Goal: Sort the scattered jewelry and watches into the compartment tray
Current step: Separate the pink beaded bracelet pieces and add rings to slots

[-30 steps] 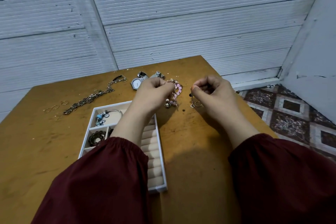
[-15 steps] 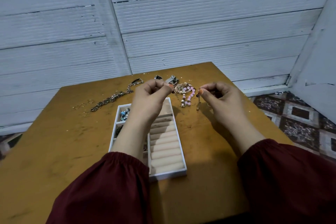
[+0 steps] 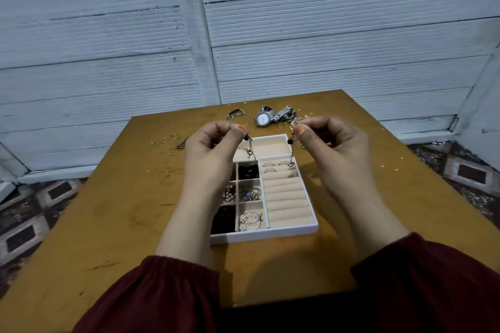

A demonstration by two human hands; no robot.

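Observation:
A white compartment tray [image 3: 270,234] lies mid-table, with small jewelry in its left squares and rings in the beige ring rolls on its right. Above its far end, my left hand [image 3: 213,149] pinches one dangling earring [image 3: 250,147] and my right hand [image 3: 332,140] pinches a second earring [image 3: 291,153]. Both earrings hang over the tray. Beyond the tray lie a silver watch [image 3: 263,118], a second metal watch band [image 3: 284,113] and a dark chain bracelet [image 3: 235,114]. My left hand hides part of the tray's left compartments.
Several thin gold hoops [image 3: 166,140] lie on the wooden table [image 3: 121,211] to the left of my left hand. A white slatted wall stands behind the table. Patterned floor tiles [image 3: 465,173] show past both table sides.
Both hands have lifted and moved apart, each now holding an earring over the tray. The view has pulled back, so the tray sits centred between my forearms and the watch is uncovered.

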